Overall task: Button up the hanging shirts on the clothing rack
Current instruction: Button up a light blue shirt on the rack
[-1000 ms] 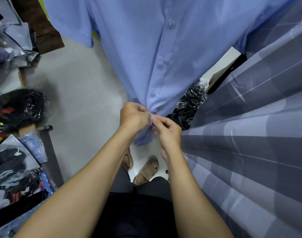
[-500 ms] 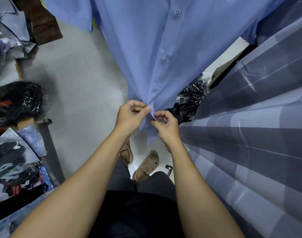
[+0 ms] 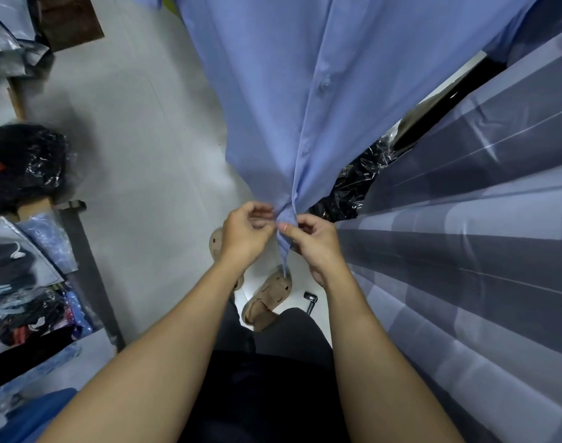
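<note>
A light blue shirt (image 3: 289,91) hangs in front of me, its placket closed by buttons (image 3: 324,86) down to the hem. My left hand (image 3: 246,233) and my right hand (image 3: 311,243) meet at the bottom of the placket. Each pinches the blue fabric at the hem, the left from the left side, the right with thumb and forefinger from the right. The lowest button is hidden between my fingers. A narrow tail of the shirt hangs below my hands.
A grey striped garment (image 3: 465,251) hangs close on the right. Bagged clothes (image 3: 20,164) and a dark rack bar (image 3: 91,276) crowd the left. My sandalled feet (image 3: 266,298) stand on the pale floor (image 3: 139,139). Shiny black plastic (image 3: 353,183) lies behind the shirt.
The view has tilted down, so the shirt and my hands sit lower in the frame. Both hands keep working the same spot at the hem, fingers shifting slightly.
</note>
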### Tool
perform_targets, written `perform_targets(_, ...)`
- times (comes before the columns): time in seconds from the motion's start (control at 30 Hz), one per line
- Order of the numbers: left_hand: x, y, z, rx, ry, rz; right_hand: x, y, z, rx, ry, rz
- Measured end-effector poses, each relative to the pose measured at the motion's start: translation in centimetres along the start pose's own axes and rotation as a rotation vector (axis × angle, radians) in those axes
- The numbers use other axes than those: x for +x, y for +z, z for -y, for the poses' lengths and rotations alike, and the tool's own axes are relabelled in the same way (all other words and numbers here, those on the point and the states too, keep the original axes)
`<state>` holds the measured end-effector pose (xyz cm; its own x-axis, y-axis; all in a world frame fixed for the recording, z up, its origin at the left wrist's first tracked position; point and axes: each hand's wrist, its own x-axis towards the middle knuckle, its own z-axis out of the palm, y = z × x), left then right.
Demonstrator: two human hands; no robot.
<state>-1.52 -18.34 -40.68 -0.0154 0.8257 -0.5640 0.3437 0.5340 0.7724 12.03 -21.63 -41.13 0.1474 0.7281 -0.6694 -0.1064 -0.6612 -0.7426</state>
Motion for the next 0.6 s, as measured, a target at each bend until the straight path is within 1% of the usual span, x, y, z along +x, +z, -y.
perform_targets(0.07, 0.1, 0.4, -0.2, -0.046, -0.011, -0.039, -0.5, 0.0, 0.0, -0.04, -0.022, -0.028)
perform_targets(0.17, 0.2, 1.4, -1.0, -0.048, 0.012, -0.058, -1.4, -0.3, 0.0, -0.045, -0.032, -0.069)
perform_targets(0.27, 0.7, 2.7, -1.8, 0.016, 0.095, -0.047, -1.9, -0.8, -0.3, -0.074, -0.034, -0.107)
perform_targets(0.37, 1.4, 3.7, -2.0, 0.095, 0.191, -0.098, -2.2, -1.2, -0.3, -0.114, -0.038, -0.116)
perform_targets(0.47, 2.0, 3.8, -1.8, 0.144, 0.179, -0.158, -2.2, -1.2, -0.3, -0.13, -0.046, -0.12)
perform_targets(0.6, 1.8, 2.4, -0.7, 0.174, 0.13, -0.184, -1.9, -0.7, -0.9, -0.052, -0.062, -0.295)
